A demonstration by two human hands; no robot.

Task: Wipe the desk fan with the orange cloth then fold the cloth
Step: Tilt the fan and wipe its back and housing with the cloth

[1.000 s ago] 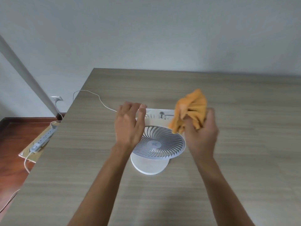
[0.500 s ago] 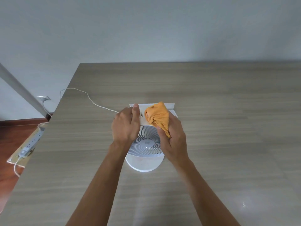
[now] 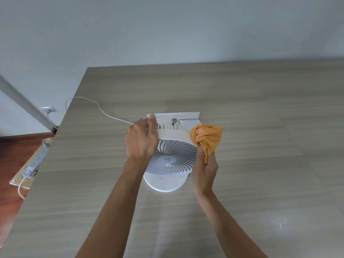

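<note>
A white desk fan (image 3: 172, 157) with a spiral front grille stands on its round base in the middle of the wooden desk (image 3: 260, 118). My left hand (image 3: 142, 142) grips the fan's left rim, thumb over the top. My right hand (image 3: 204, 170) holds the bunched orange cloth (image 3: 208, 139) and presses it against the fan's upper right rim. The fan's right edge is hidden behind the cloth and hand.
A thin white cable (image 3: 89, 103) runs from the fan across the desk and over its left edge. A grey power strip (image 3: 35, 161) lies on a board on the red-brown floor at the left. A pale wall stands behind the desk.
My right hand has slid the cloth from the top middle of the fan to its upper right rim. My left hand keeps its hold on the left rim.
</note>
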